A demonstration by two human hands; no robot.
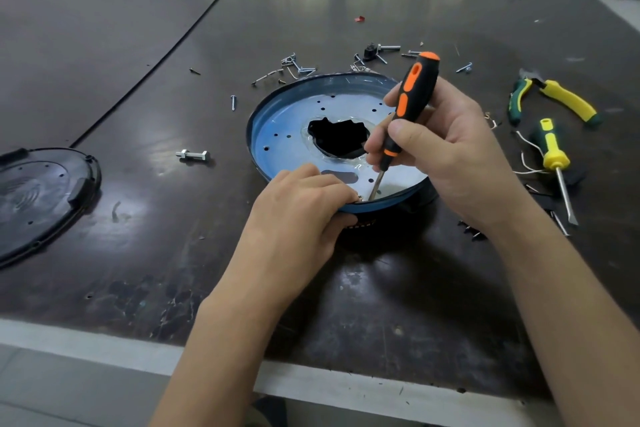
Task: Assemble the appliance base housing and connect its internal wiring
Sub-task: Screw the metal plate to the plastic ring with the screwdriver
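**Dark Workbench Strewn With Hardware**

The dark worktable [104, 45] carried a round blue housing [284, 121] near its middle. A black cover [41, 194] lay at the left edge, with a bolt [192, 154] between the two. Loose screws [298, 66] lay behind the housing. Yellow-handled pliers [561, 97], a yellow screwdriver [554, 156] and thin white wires [526, 146] lay to the right.

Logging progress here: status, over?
Right hand grips screwdriver, tip down inside blue housing near rim. Left hand holds that rim. Loose screws lie clear behind.
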